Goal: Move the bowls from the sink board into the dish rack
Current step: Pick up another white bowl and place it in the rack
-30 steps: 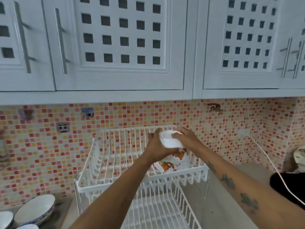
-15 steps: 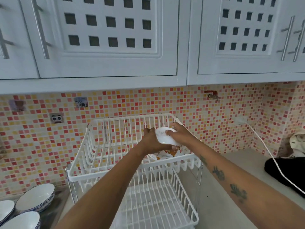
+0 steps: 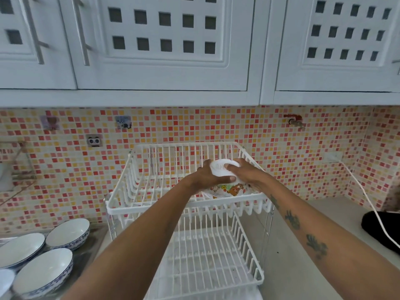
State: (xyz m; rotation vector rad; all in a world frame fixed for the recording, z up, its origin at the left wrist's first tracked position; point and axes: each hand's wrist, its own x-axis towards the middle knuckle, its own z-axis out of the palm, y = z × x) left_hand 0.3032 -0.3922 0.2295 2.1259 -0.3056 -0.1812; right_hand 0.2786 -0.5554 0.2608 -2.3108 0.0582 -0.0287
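Vs 0.5 s ago: view has tilted down a bit, more of the sink board (image 3: 91,241) and lower rack tier visible; both hands with the bowl sit lower in the top tier, grip unchanged.

Near, bottom left: three blue-patterned white bowls (image 3: 42,272) (image 3: 20,249) (image 3: 68,232) upright on the sink board, touching or overlapping each other; a fourth white edge is cut off at the frame corner.

Middle: two-tier white wire dish rack (image 3: 184,206) on the light desk (image 3: 281,230), just right of the sink board. Lower tier holds nothing I can see.

Left hand (image 3: 207,177) and right hand (image 3: 244,172) both wrap a cartoon-print bowl (image 3: 225,182), turned base-up, in the right part of the top tier. Can't tell if its rim touches the wires.

Right: black object (image 3: 381,228) on the desk, white cable (image 3: 365,200) running across it up to a wall outlet.

Far: red/orange mosaic tile backsplash (image 3: 238,126) with small stickers, white wall cabinets (image 3: 164,44) with square-hole door panels above.
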